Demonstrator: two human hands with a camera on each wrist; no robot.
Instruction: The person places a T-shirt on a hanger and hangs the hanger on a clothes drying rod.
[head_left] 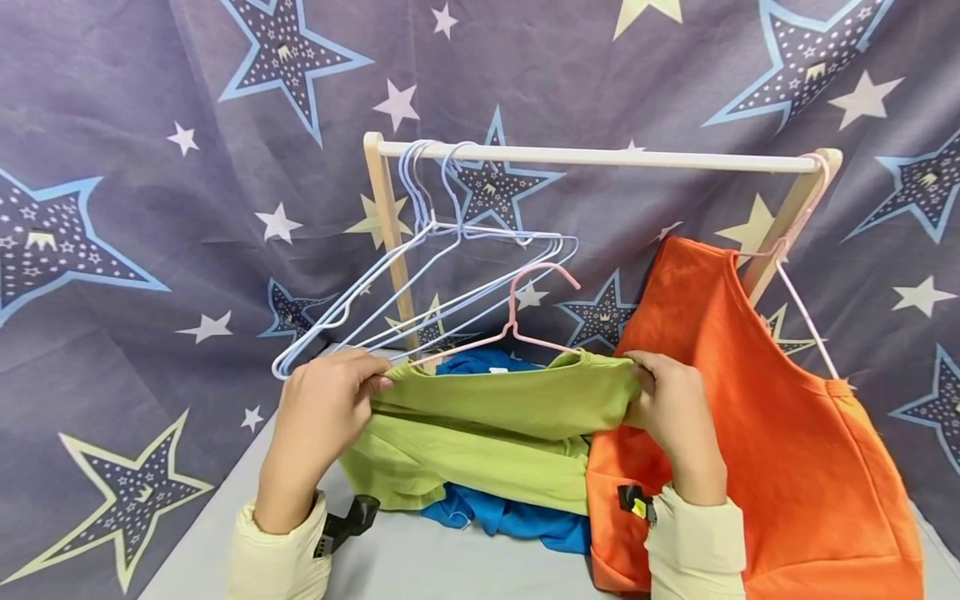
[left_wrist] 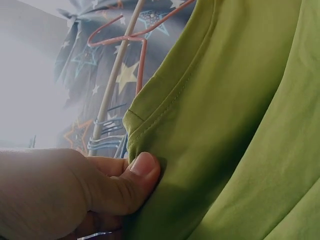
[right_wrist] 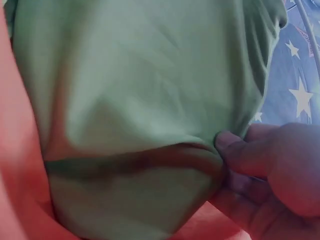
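Note:
A green garment (head_left: 495, 400) hangs on a pink hanger (head_left: 512, 329), whose hook rises above the neckline, away from the rail. The left hand (head_left: 326, 417) pinches the garment's left shoulder edge; in the left wrist view its thumb (left_wrist: 142, 170) lies on the green cloth (left_wrist: 215, 120) beside a stitched edge. At the opposite shoulder the right hand (head_left: 675, 412) pinches the fabric. In the right wrist view, thumb and fingers of that hand (right_wrist: 275, 175) hold a fold of the green cloth (right_wrist: 150, 100). The hanger's lower bar is hidden inside the garment.
Blue and white hangers (head_left: 457, 233) hang at the left of a white rail (head_left: 600, 156) on a wooden frame. An orange garment (head_left: 787, 450) hangs from a pink hanger (head_left: 806, 312) at the rail's right end. Blue cloth (head_left: 517, 521) lies on the grey surface (head_left: 420, 558) behind the green garment.

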